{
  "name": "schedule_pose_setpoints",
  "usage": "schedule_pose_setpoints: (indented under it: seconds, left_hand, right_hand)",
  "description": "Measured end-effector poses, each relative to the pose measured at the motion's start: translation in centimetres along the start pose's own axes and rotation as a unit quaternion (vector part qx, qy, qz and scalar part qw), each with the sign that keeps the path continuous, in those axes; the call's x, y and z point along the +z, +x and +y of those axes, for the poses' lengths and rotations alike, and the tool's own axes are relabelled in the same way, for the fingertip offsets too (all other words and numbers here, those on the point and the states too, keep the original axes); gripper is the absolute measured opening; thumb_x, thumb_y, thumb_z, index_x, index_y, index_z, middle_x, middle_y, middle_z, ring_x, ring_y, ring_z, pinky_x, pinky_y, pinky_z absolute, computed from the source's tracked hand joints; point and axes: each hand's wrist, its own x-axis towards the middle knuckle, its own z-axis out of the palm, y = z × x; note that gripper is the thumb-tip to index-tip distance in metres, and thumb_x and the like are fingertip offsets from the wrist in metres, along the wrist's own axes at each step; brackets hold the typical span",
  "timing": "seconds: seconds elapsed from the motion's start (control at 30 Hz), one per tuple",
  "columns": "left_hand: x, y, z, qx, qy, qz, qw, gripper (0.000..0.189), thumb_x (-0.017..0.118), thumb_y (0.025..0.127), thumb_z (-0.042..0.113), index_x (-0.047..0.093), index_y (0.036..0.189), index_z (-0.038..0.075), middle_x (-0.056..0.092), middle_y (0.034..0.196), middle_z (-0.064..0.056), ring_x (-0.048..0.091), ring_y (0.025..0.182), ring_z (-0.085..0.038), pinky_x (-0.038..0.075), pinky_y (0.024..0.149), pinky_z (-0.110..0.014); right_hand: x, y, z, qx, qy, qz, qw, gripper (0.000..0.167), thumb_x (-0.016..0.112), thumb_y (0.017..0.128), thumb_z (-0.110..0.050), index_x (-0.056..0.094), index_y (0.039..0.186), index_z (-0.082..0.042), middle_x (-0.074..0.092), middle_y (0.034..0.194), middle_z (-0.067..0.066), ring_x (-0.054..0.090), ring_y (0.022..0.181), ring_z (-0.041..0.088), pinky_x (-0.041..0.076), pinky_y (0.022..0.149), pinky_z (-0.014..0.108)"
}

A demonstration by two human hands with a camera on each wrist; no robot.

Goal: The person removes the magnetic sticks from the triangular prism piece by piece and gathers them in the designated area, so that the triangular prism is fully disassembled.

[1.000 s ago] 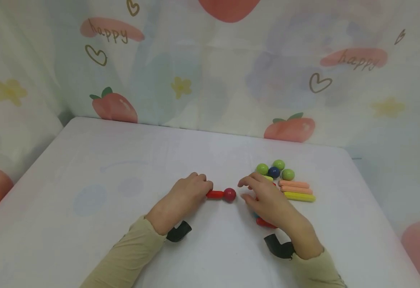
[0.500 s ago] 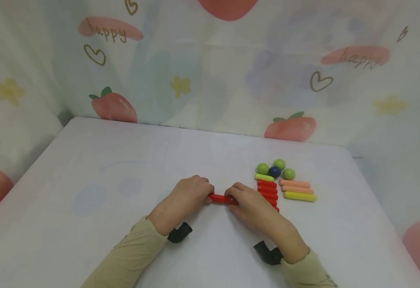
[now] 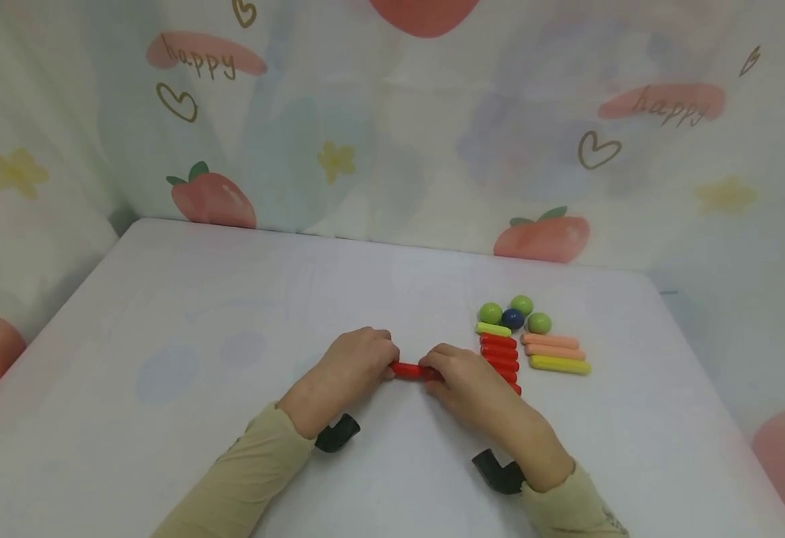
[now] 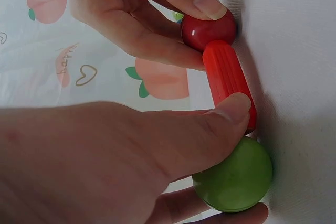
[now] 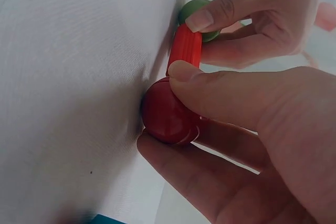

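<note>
A short red ribbed stick (image 4: 226,74) lies low over the white cloth, with a dark red ball (image 5: 167,111) at one end and a green ball (image 4: 236,177) at the other. My left hand (image 3: 348,373) pinches the stick near its green-ball end, thumb on top; the green ball sits against its fingers. At the other end, my right hand (image 3: 473,385) holds the red ball between thumb and fingers. In the head view the green ball is hidden behind the left hand.
Right of the hands lie several red sticks (image 3: 499,353), a short yellow-green stick (image 3: 493,329), two peach sticks (image 3: 554,347) and a yellow stick (image 3: 560,365). Behind them are green balls (image 3: 539,323) and a dark blue ball (image 3: 513,319). Patterned fabric (image 3: 392,164) hangs behind the table.
My right hand has come left from beside the red sticks and taken hold of the red ball, uncovering those sticks. The left hand keeps its grip, almost in place.
</note>
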Motion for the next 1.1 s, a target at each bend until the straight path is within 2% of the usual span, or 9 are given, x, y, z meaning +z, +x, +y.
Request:
schedule_pose_setpoints:
  seconds: [0.2, 0.53, 0.73, 0.97, 1.1]
  left_hand:
    - [-0.02, 0.08, -0.04, 0.001, -0.007, -0.008, 0.9999, 0.013, 0.081, 0.083, 0.018, 0.077, 0.093, 0.011, 0.07, 0.084, -0.001, 0.059, 0.074, -0.014, 0.051, 0.068, -0.022]
    - [0.06, 0.32, -0.18, 0.004, -0.01, 0.001, 0.9999, 0.014, 0.081, 0.082, 0.02, 0.076, 0.091, 0.01, 0.07, 0.083, -0.002, 0.06, 0.073, -0.015, 0.052, 0.068, -0.023]
    - [0.08, 0.35, -0.1, 0.005, -0.008, 0.004, 0.9999, 0.013, 0.081, 0.082, 0.019, 0.076, 0.09, 0.01, 0.069, 0.081, -0.002, 0.059, 0.072, -0.015, 0.051, 0.069, -0.023]
    - [-0.12, 0.32, 0.01, 0.003, 0.0, -0.009, 1.0, 0.009, 0.08, 0.083, 0.017, 0.075, 0.087, 0.01, 0.067, 0.076, -0.001, 0.052, 0.065, -0.012, 0.046, 0.063, -0.019]
    - [-0.15, 0.36, -0.03, 0.002, -0.001, -0.013, 0.9999, 0.009, 0.08, 0.084, 0.017, 0.075, 0.087, 0.01, 0.067, 0.077, 0.0, 0.052, 0.066, -0.012, 0.046, 0.064, -0.02]
  right_hand:
    - [0.05, 0.03, -0.02, -0.004, 0.003, -0.001, 1.0, 0.032, 0.081, 0.081, -0.009, 0.073, 0.112, -0.009, 0.072, 0.103, 0.003, 0.067, 0.094, 0.016, 0.059, 0.088, 0.035]
    - [0.05, 0.06, 0.05, -0.007, -0.003, 0.001, 1.0, 0.033, 0.081, 0.081, -0.009, 0.072, 0.113, -0.008, 0.072, 0.104, 0.004, 0.068, 0.096, 0.017, 0.058, 0.089, 0.036]
    - [0.11, -0.01, -0.19, 0.008, -0.017, -0.002, 0.9998, 0.033, 0.081, 0.082, -0.011, 0.071, 0.114, -0.01, 0.071, 0.105, 0.001, 0.067, 0.098, 0.016, 0.058, 0.091, 0.035]
    - [0.24, -0.24, -0.31, -0.05, -0.056, 0.005, 0.9972, 0.027, 0.078, 0.084, -0.007, 0.072, 0.109, -0.009, 0.07, 0.104, 0.002, 0.068, 0.099, 0.018, 0.058, 0.088, 0.034]
    - [0.01, -0.31, -0.04, -0.042, -0.035, -0.009, 0.9984, 0.029, 0.078, 0.084, -0.008, 0.072, 0.112, -0.01, 0.07, 0.106, 0.001, 0.068, 0.101, 0.017, 0.058, 0.09, 0.034]
